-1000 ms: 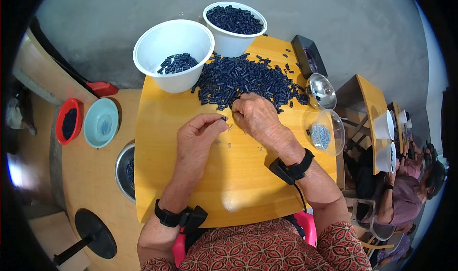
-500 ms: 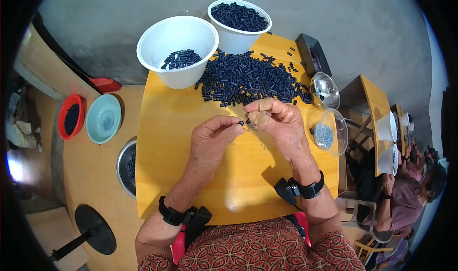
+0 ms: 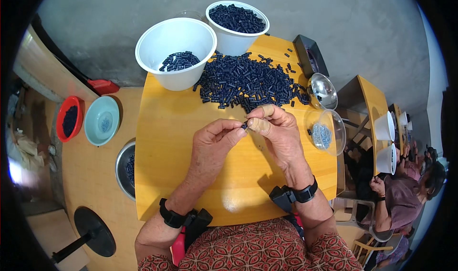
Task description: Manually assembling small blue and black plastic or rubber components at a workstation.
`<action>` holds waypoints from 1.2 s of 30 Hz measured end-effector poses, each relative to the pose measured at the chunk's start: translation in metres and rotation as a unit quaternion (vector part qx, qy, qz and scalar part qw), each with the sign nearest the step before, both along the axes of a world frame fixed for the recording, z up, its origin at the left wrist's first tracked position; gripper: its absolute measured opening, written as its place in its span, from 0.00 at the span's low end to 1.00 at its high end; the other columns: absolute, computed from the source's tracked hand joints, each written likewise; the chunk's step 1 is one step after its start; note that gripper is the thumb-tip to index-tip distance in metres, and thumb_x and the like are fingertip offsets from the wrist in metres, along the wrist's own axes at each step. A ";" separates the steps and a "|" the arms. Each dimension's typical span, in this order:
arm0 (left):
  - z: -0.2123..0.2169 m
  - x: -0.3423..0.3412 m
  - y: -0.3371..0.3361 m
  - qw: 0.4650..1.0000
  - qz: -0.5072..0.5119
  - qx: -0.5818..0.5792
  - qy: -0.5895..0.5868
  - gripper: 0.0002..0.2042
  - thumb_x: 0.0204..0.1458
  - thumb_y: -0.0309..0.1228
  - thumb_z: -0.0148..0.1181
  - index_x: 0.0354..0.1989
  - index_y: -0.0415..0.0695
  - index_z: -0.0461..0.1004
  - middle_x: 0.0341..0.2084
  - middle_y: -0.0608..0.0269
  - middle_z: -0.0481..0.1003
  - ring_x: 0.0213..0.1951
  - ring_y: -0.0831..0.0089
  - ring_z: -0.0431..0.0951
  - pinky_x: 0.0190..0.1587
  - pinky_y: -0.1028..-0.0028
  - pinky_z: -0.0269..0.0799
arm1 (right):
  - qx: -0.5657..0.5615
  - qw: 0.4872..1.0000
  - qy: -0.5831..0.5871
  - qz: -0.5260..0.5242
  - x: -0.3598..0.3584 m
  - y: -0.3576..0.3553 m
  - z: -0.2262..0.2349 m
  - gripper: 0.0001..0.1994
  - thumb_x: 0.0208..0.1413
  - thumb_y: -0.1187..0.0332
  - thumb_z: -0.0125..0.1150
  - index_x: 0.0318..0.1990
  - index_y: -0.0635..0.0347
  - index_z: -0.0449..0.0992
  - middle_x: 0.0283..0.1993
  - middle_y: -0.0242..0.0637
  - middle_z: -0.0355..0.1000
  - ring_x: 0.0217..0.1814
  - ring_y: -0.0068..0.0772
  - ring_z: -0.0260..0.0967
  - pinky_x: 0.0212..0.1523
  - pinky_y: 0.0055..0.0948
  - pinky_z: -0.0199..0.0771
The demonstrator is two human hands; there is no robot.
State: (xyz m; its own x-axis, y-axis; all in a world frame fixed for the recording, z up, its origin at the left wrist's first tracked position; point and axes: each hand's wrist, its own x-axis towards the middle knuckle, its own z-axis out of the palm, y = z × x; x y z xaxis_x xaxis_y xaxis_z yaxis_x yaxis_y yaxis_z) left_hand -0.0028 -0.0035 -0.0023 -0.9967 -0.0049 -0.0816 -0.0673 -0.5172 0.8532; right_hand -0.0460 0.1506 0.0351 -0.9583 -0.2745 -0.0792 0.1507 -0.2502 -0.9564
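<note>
Above the middle of the wooden table, my two hands meet fingertip to fingertip. Thumb and forefinger of my left hand pinch a small black plastic piece. My right hand, with tan tape on its fingers, is closed in a pinch against the far end of that piece; whatever it holds is too small to make out. Just beyond lies a large heap of short black plastic pieces. A clear plastic bowl of small silvery parts stands to the right of my right hand.
Two white tubs with black pieces stand at the back. A metal bowl and a black tray sit at the right edge. Red and turquoise basins are on the floor at left. Other people sit at right.
My right hand has drawn in, so its fingertips now meet the black piece in my left hand. My left hand has shifted slightly right.
</note>
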 end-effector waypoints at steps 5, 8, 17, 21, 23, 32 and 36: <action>0.002 0.000 0.000 1.000 -0.002 -0.002 0.007 0.07 0.53 0.20 0.61 0.40 0.37 0.76 0.35 0.66 0.77 0.39 0.81 0.75 0.45 0.81 0.72 | 0.017 0.999 0.029 -0.001 0.000 -0.001 0.003 0.06 0.51 0.79 0.65 0.36 0.62 0.78 0.35 0.30 0.76 0.36 0.17 0.71 0.40 0.18 0.72; 0.000 0.000 0.000 1.000 0.003 -0.004 0.008 0.07 0.53 0.21 0.62 0.40 0.36 0.76 0.34 0.66 0.77 0.38 0.82 0.75 0.44 0.81 0.72 | 0.037 0.997 0.061 -0.001 0.000 -0.001 0.002 0.05 0.51 0.79 0.65 0.35 0.63 0.78 0.35 0.30 0.76 0.35 0.17 0.71 0.40 0.18 0.72; -0.004 0.003 -0.001 1.000 0.004 0.006 -0.005 0.07 0.53 0.22 0.62 0.39 0.35 0.76 0.34 0.65 0.78 0.37 0.82 0.75 0.43 0.81 0.72 | 0.244 0.928 0.280 -0.013 0.007 -0.003 -0.002 0.04 0.49 0.78 0.66 0.33 0.65 0.78 0.36 0.38 0.74 0.37 0.26 0.71 0.38 0.25 0.72; 0.000 0.004 -0.003 1.000 -0.017 0.007 0.024 0.07 0.54 0.24 0.61 0.39 0.35 0.77 0.34 0.66 0.78 0.37 0.82 0.75 0.43 0.80 0.72 | 0.301 0.871 0.387 -0.043 0.016 -0.003 -0.002 0.08 0.45 0.78 0.67 0.35 0.64 0.78 0.36 0.42 0.74 0.38 0.37 0.72 0.39 0.30 0.73; -0.002 0.003 -0.003 0.999 -0.032 0.011 0.014 0.07 0.55 0.25 0.60 0.40 0.36 0.77 0.34 0.66 0.78 0.37 0.81 0.75 0.44 0.79 0.71 | 0.319 0.856 0.403 -0.051 0.016 0.000 -0.001 0.09 0.44 0.78 0.68 0.36 0.64 0.78 0.36 0.43 0.74 0.38 0.39 0.72 0.40 0.31 0.73; -0.003 -0.003 -0.003 0.995 -0.052 0.074 -0.043 0.06 0.56 0.25 0.59 0.39 0.39 0.77 0.33 0.62 0.79 0.38 0.76 0.77 0.45 0.77 0.71 | 0.413 0.764 0.495 0.025 0.003 0.005 0.018 0.19 0.41 0.69 0.71 0.42 0.62 0.73 0.36 0.40 0.70 0.38 0.42 0.68 0.38 0.37 0.70; 0.006 -0.001 -0.003 0.996 -0.053 0.062 -0.041 0.06 0.56 0.26 0.58 0.39 0.39 0.77 0.34 0.61 0.79 0.38 0.76 0.77 0.45 0.77 0.71 | 0.460 0.709 0.533 0.040 -0.004 0.007 0.029 0.16 0.40 0.67 0.71 0.36 0.60 0.72 0.33 0.39 0.67 0.35 0.41 0.65 0.36 0.37 0.67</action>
State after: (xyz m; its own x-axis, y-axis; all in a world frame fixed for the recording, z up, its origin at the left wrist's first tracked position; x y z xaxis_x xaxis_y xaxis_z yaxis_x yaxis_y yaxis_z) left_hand -0.0037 -0.0061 0.0034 -0.9808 0.1159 -0.1570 -0.1951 -0.6047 0.7722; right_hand -0.0497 0.1581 0.0637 -0.5921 -0.6337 0.4979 -0.8022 0.5223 -0.2892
